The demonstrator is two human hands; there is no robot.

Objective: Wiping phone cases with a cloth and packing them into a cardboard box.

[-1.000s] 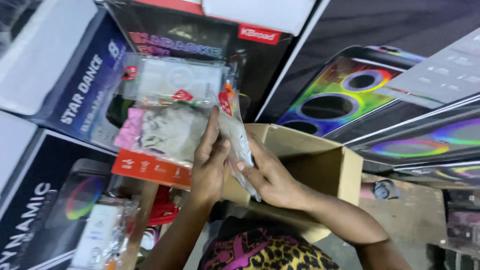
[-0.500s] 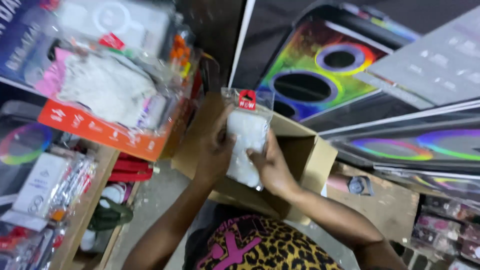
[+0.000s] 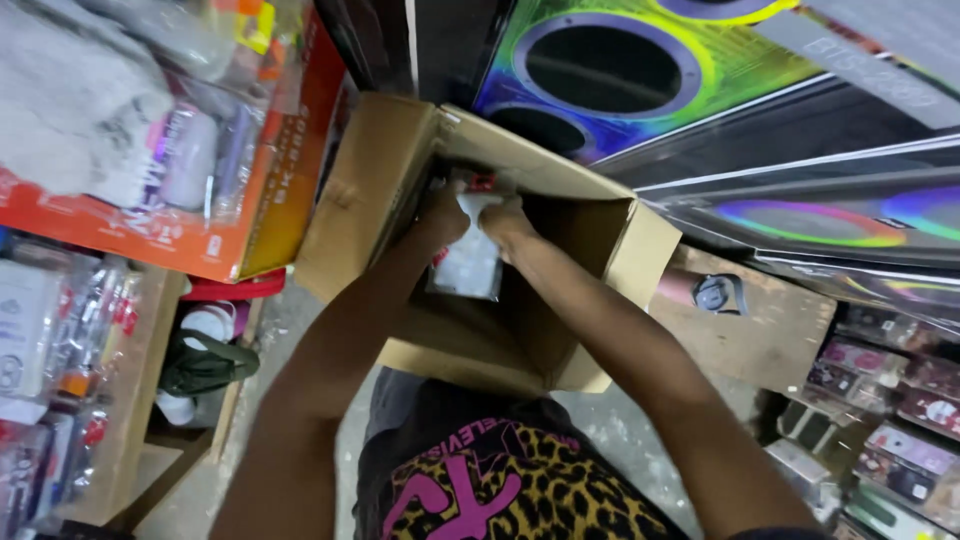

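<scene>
Since the earlier frame, both hands and the clear plastic packet (image 3: 468,262) have been lowered from above the rim into the open cardboard box (image 3: 372,200). The packet, holding something white and carrying a small red tag at its top, is now seen inside the box, against the upper part of its interior, standing roughly upright. The left hand (image 3: 443,212) is closed on the packet's upper left edge; the right hand (image 3: 507,218) is closed on its upper right edge, the fingers curled around the top. Both forearms are extended over the near wall of the box. To the left of the box, an orange tray (image 3: 275,195) of bagged goods is noted, just beside the box's left flap. Behind the box, large cartons (image 3: 640,70) printed with coloured rings are stacked.
</scene>
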